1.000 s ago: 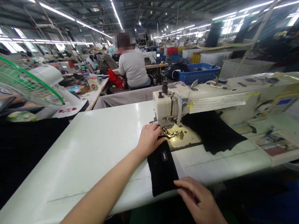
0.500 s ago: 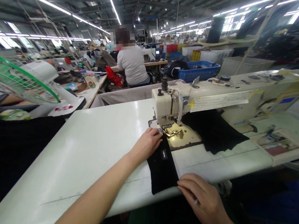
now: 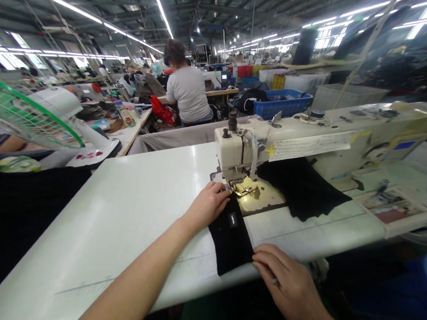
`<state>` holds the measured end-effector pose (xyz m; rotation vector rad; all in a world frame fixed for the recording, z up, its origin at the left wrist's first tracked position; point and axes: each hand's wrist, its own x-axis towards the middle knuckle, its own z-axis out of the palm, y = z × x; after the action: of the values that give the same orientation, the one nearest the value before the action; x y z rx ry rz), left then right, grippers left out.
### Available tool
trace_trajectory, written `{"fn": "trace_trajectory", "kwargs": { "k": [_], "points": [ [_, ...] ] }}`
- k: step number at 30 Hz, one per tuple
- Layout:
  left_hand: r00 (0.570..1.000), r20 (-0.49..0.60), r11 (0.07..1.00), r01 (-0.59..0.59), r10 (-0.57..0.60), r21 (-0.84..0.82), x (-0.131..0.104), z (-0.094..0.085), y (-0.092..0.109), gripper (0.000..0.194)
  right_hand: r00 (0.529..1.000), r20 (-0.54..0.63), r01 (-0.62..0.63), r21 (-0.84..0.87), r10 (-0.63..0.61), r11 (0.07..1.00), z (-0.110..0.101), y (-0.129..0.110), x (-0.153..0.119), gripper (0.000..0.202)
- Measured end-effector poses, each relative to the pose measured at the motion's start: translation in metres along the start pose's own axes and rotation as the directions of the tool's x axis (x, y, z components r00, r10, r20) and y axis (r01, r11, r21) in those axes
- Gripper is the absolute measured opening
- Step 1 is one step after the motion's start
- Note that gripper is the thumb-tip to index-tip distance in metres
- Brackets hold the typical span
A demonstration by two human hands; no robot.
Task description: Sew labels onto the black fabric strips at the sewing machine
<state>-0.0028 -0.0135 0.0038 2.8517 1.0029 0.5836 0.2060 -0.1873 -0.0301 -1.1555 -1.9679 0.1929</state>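
A narrow black fabric piece (image 3: 231, 250) with a small label (image 3: 233, 220) lies over the front of the sewing table, its far end at the presser foot (image 3: 246, 191) of a sewing machine (image 3: 235, 151). My left hand (image 3: 210, 203) rests on the far left part of the fabric, fingertips closed together on it just beside the foot. At the near right corner, my right hand (image 3: 287, 277) pinches the fabric edge between thumb and forefinger. Something small and pale shows between its curled fingers, too little to identify. The fabric under my left fingers is hidden.
Another black fabric piece (image 3: 300, 187) lies under the machine arm. A parts tray (image 3: 395, 210) is set at the right. Beyond the table are a green-rimmed fan (image 3: 28, 105), a blue basket (image 3: 281, 106) and a seated person (image 3: 189, 93) facing away.
The camera view has shifted slightly. Both hands keep their places on the black fabric, whose near edge sits marginally higher; the right hand's fingers have turned a little.
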Motion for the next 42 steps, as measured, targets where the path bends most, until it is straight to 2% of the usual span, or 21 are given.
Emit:
{"fn": "trace_trajectory", "kwargs": {
  "k": [15,25,32,37,40,42],
  "points": [
    [1.0,-0.007,1.0,-0.009,0.009,-0.015,0.0,0.002,-0.004,0.027,0.999,0.041,-0.002,0.013,0.001,1.0,0.003,0.002,-0.002,0.017],
    [1.0,-0.011,1.0,-0.017,0.016,-0.009,0.0,0.001,-0.004,0.026,0.992,0.127,-0.005,-0.01,0.006,1.0,0.001,0.003,0.0,0.019],
    [1.0,0.018,0.999,-0.026,0.025,0.038,0.003,-0.001,-0.007,0.027,0.972,0.225,-0.064,-0.051,0.074,0.997,-0.002,0.002,0.004,0.024],
    [0.999,0.026,0.997,-0.038,0.037,0.062,0.006,-0.001,-0.01,0.027,0.962,0.26,-0.066,-0.059,0.079,0.996,-0.004,0.002,0.007,0.023],
    [0.998,0.053,0.995,-0.021,0.016,0.099,0.006,-0.002,-0.005,0.027,0.964,0.257,-0.046,-0.085,0.067,0.995,-0.005,0.002,0.004,0.027],
    [0.999,0.048,0.993,0.006,-0.012,0.119,0.002,-0.006,0.009,0.028,0.965,0.255,-0.033,-0.107,0.059,0.994,-0.006,0.002,0.002,0.03]
  ]
}}
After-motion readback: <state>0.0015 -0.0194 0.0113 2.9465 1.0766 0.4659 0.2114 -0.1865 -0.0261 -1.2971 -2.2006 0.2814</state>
